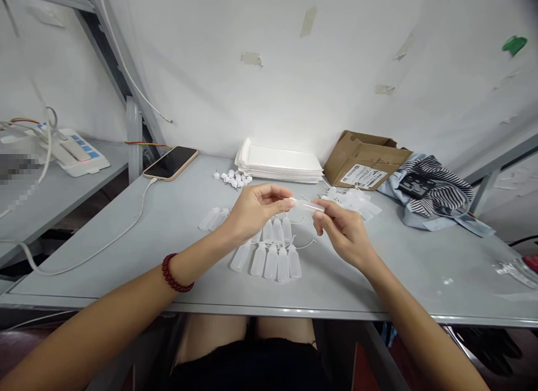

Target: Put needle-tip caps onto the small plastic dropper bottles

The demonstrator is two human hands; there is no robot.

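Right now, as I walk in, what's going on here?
A person seated at a gray table is holding a small translucent bottle in both hands, the left hand at one end and the right hand at the other. Similar bottles lie in rows just below the hands, with more near the open cardboard box. A little pile of white pieces sits in front of a white stack.

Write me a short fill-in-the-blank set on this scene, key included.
The left hand and right hand hold a translucent plastic ____ between them.
A red beaded ____ circles the left wrist.
A white cable is plugged into the ____.
A white label is on the cardboard ____.
Missing words: bottle; bracelet; smartphone; box.
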